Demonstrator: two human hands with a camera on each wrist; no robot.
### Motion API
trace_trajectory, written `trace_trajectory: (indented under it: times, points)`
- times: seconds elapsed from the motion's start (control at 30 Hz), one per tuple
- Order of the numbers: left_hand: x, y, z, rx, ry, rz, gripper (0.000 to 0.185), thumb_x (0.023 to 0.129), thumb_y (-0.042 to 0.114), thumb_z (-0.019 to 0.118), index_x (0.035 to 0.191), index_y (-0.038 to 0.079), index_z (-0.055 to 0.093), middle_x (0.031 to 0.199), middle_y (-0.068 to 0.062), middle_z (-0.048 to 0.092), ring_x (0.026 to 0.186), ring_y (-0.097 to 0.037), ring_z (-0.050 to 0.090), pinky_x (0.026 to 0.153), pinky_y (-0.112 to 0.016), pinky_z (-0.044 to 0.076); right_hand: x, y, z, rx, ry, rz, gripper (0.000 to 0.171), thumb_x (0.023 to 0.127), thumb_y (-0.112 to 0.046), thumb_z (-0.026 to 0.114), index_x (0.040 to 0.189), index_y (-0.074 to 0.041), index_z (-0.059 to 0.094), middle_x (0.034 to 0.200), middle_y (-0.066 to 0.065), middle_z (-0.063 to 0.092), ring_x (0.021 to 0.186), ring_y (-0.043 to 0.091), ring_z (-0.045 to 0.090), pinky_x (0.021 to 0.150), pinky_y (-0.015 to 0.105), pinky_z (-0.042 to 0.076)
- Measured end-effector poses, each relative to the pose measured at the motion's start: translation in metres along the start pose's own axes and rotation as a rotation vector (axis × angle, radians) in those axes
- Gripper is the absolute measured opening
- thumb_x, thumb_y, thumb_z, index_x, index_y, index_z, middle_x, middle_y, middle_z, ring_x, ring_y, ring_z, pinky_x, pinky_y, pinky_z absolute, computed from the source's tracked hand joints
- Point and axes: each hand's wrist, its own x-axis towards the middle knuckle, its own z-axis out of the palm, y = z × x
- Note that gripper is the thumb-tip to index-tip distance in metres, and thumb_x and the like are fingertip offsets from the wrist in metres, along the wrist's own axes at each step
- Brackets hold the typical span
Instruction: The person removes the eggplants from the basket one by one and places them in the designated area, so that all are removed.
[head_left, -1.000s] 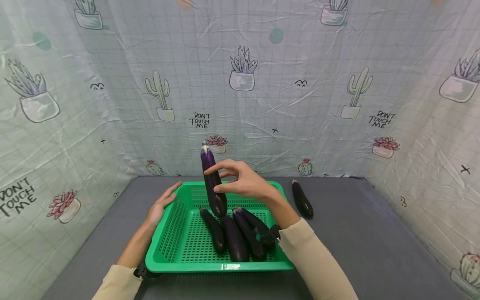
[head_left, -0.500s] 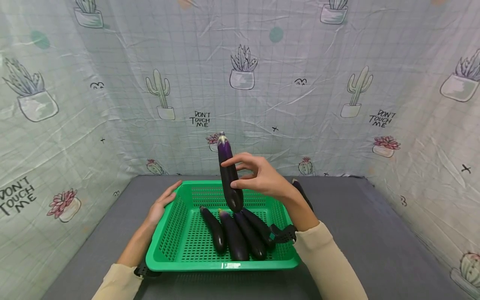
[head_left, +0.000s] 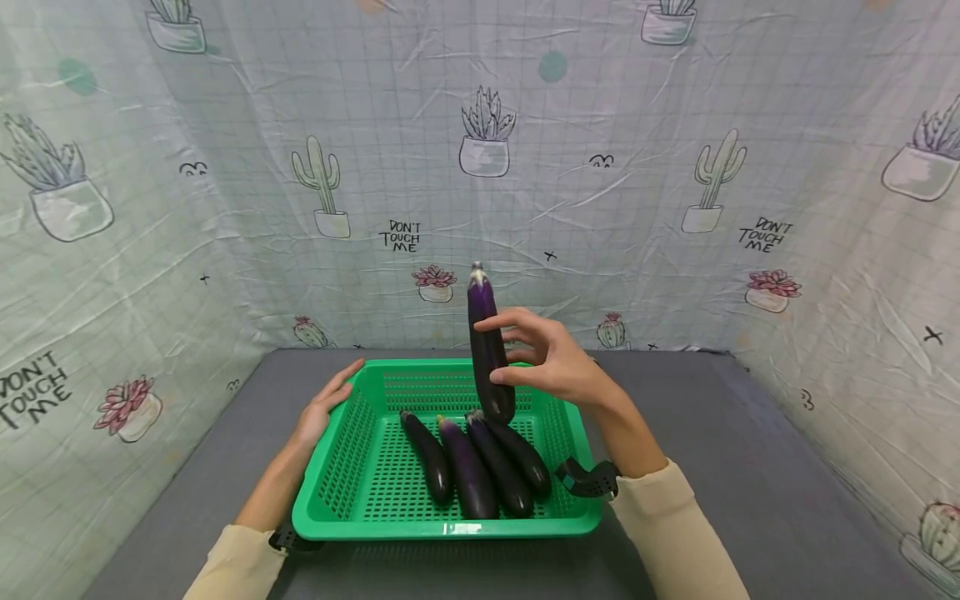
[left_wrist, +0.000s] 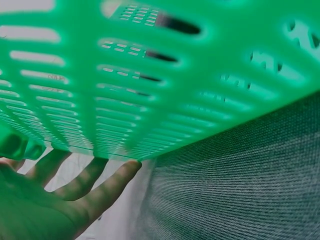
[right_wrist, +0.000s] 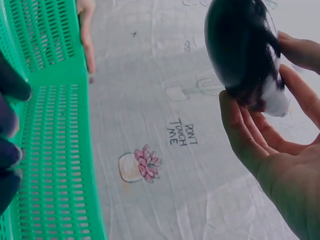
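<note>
Held eggplant [head_left: 486, 354]: one, dark purple, glossy; raised over the right half of the basket, stem end up, top leaning slightly left.

Right hand [head_left: 547, 358]: fingers and thumb pinching the held eggplant from its right side; black band at the wrist [head_left: 592, 481].

Left hand [head_left: 318, 417]: fingers extended, resting against the outside of the basket at its far left part; fingertips on the green wall in the left wrist view.

Basket [head_left: 450, 530]: one, green, rectangular, slotted; standing on the grey surface [head_left: 720, 475].

Four eggplants [head_left: 468, 475]: lying side by side inside the basket, stem ends far, rounded ends near.

Cloth [head_left: 480, 217]: pale, grid-lined, printed with potted plants; hung beyond the surface.
</note>
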Motion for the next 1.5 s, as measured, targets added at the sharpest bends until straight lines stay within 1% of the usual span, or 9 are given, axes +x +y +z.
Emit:
trace_trajectory:
  times: [0.23, 0.43, 0.57, 0.63, 0.7, 0.93, 1.13, 1.37, 1.5]
  points:
    - [0.001, -0.001, 0.000, -0.038, -0.010, -0.011, 0.059, 0.116, 0.026, 0.026, 0.166, -0.001, 0.008, 0.169, -0.030, 0.009, 0.125, 0.009, 0.054, 0.102, -0.013, 0.049, -0.012, 0.004, -0.007, 0.045, 0.013, -0.007, 0.053, 0.093, -0.005, 0.076, 0.143, -0.008, 0.059, 0.149, 0.011, 0.054, 0.132, 0.031, 0.059, 0.113, 0.044, 0.051]
    - [0.000, -0.001, 0.000, -0.026, -0.003, 0.003, 0.059, 0.116, 0.026, 0.027, 0.165, -0.001, 0.009, 0.168, -0.027, 0.014, 0.124, 0.009, 0.055, 0.101, -0.013, 0.049, -0.022, 0.007, -0.012, 0.014, 0.034, -0.002, 0.055, 0.094, -0.005, 0.075, 0.146, -0.010, 0.056, 0.150, 0.010, 0.054, 0.131, 0.024, 0.061, 0.112, 0.040, 0.051]
    - [0.000, -0.002, -0.001, -0.044, -0.009, 0.018, 0.059, 0.116, 0.025, 0.027, 0.165, -0.002, 0.009, 0.161, -0.009, 0.032, 0.125, 0.007, 0.057, 0.101, -0.014, 0.050, -0.030, 0.010, -0.015, -0.009, 0.055, 0.021, 0.054, 0.096, -0.006, 0.073, 0.146, -0.011, 0.055, 0.153, 0.008, 0.051, 0.132, 0.029, 0.061, 0.110, 0.044, 0.053]
    - [0.001, -0.003, -0.002, -0.043, -0.012, 0.029, 0.059, 0.116, 0.024, 0.027, 0.164, -0.004, 0.009, 0.155, 0.004, 0.037, 0.125, 0.006, 0.056, 0.101, -0.014, 0.050, -0.034, 0.011, -0.017, -0.019, 0.063, 0.042, 0.052, 0.097, -0.007, 0.072, 0.146, -0.012, 0.055, 0.154, 0.008, 0.049, 0.134, 0.032, 0.059, 0.108, 0.047, 0.053]
    - [0.001, -0.002, -0.003, -0.038, -0.014, 0.034, 0.059, 0.116, 0.024, 0.027, 0.164, -0.005, 0.009, 0.152, 0.009, 0.037, 0.125, 0.007, 0.056, 0.101, -0.013, 0.049, -0.038, 0.012, -0.020, -0.027, 0.067, 0.057, 0.051, 0.098, -0.008, 0.071, 0.145, -0.012, 0.055, 0.156, 0.008, 0.047, 0.137, 0.034, 0.056, 0.107, 0.048, 0.053]
    - [0.002, -0.003, -0.002, -0.029, -0.004, 0.014, 0.059, 0.116, 0.025, 0.027, 0.165, -0.003, 0.010, 0.165, -0.015, 0.023, 0.125, 0.008, 0.055, 0.102, -0.013, 0.049, -0.049, 0.018, -0.027, -0.024, 0.041, 0.059, 0.053, 0.097, -0.003, 0.069, 0.147, -0.009, 0.052, 0.156, 0.012, 0.044, 0.122, 0.025, 0.067, 0.093, 0.040, 0.062]
    - [0.001, -0.003, -0.003, -0.035, -0.002, 0.021, 0.059, 0.116, 0.025, 0.027, 0.165, -0.004, 0.010, 0.164, -0.014, 0.026, 0.126, 0.008, 0.055, 0.102, -0.013, 0.049, -0.052, 0.023, -0.030, -0.041, 0.026, 0.036, 0.052, 0.098, -0.001, 0.068, 0.147, -0.007, 0.051, 0.153, 0.016, 0.046, 0.119, 0.015, 0.067, 0.091, 0.036, 0.062]
    - [0.002, -0.002, -0.003, 0.007, -0.012, 0.047, 0.059, 0.116, 0.024, 0.026, 0.164, -0.007, 0.008, 0.168, -0.032, 0.004, 0.126, 0.013, 0.050, 0.101, -0.009, 0.045, -0.058, 0.028, -0.036, -0.063, 0.045, 0.052, 0.053, 0.099, 0.000, 0.066, 0.148, -0.006, 0.050, 0.155, 0.018, 0.045, 0.121, 0.010, 0.066, 0.086, 0.033, 0.061]
    - [0.002, -0.003, -0.004, -0.020, -0.018, 0.051, 0.059, 0.116, 0.023, 0.026, 0.163, -0.007, 0.008, 0.168, -0.025, 0.014, 0.127, 0.010, 0.052, 0.102, -0.011, 0.047, -0.062, 0.032, -0.041, -0.068, 0.062, 0.078, 0.055, 0.098, -0.001, 0.069, 0.149, -0.008, 0.050, 0.156, 0.017, 0.045, 0.121, 0.010, 0.066, 0.091, 0.035, 0.061]
